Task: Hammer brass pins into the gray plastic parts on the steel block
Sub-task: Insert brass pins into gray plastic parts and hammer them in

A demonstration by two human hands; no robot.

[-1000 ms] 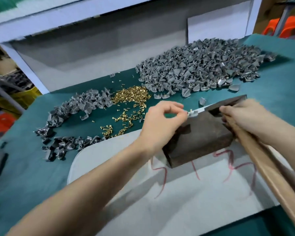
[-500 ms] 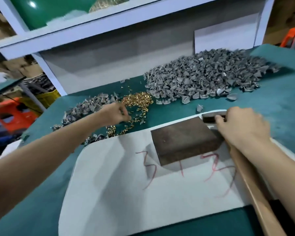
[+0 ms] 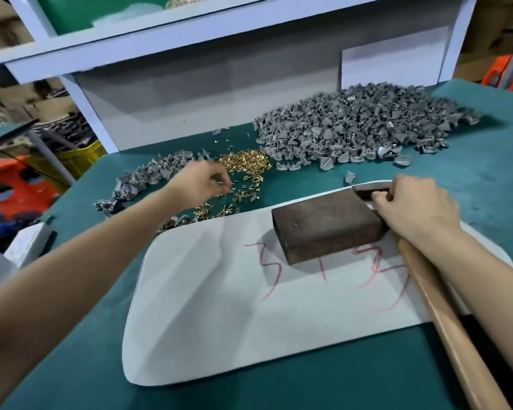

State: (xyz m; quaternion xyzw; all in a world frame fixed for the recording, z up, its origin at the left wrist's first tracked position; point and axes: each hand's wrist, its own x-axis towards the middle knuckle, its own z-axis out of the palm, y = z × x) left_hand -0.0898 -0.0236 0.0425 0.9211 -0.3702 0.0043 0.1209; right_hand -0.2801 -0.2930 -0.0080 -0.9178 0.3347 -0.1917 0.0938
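A dark steel block [image 3: 323, 223] sits on a white mat [image 3: 249, 315] with nothing on its top face. My right hand [image 3: 412, 208] grips a hammer just below its dark head [image 3: 367, 191], at the block's right end; the wooden handle [image 3: 444, 318] runs back toward me. My left hand [image 3: 202, 182] reaches over scattered brass pins [image 3: 246, 170], fingertips pinched together over them; a pin between them is too small to confirm. A big heap of gray plastic parts [image 3: 353, 125] lies at the back right.
A smaller pile of gray parts [image 3: 148, 179] lies to the left of the pins. One loose gray part [image 3: 349, 176] sits just beyond the mat. The teal table top [image 3: 486, 179] ends at a white shelf frame [image 3: 86, 108] behind.
My left hand left the block, where it held a gray part, and moved left to the brass pins. The block's top is now bare. The right hand stays on the hammer.
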